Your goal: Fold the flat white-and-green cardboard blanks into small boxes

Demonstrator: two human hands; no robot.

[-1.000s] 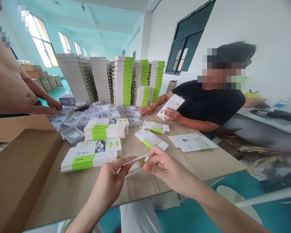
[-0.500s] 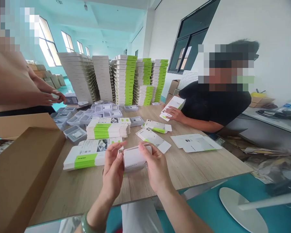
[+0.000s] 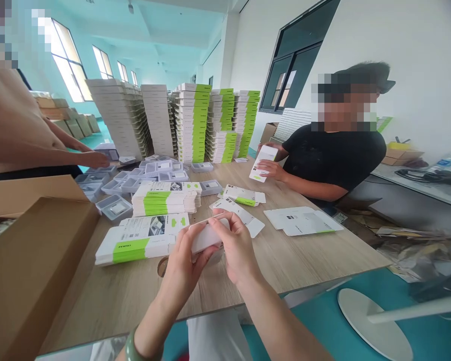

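Between my two hands, above the near part of the table, is a white carton (image 3: 206, 237) with its end flap side toward me. My left hand (image 3: 188, 250) grips its left side, fingers on top and thumb at the lower front edge. On the carton's right end, my right hand (image 3: 237, 245) holds it with the thumb pressed on top. Much of the carton is hidden by my fingers. Left of my hands lies a pile of flat green-and-white cartons (image 3: 131, 248), with a second pile (image 3: 165, 199) behind it.
Clear plastic trays (image 3: 115, 206) crowd the table's left. Tall carton stacks (image 3: 193, 123) stand at the back. Flattened cartons (image 3: 302, 220) lie to the right. An open cardboard box (image 3: 41, 250) fills the near left. A co-worker (image 3: 323, 160) holds a white carton; another person (image 3: 26, 120) stands left.
My left hand has closed over the carton's left side, and the carton has tilted. The co-worker's carton has turned more upright. The person at left has reached farther along the table.
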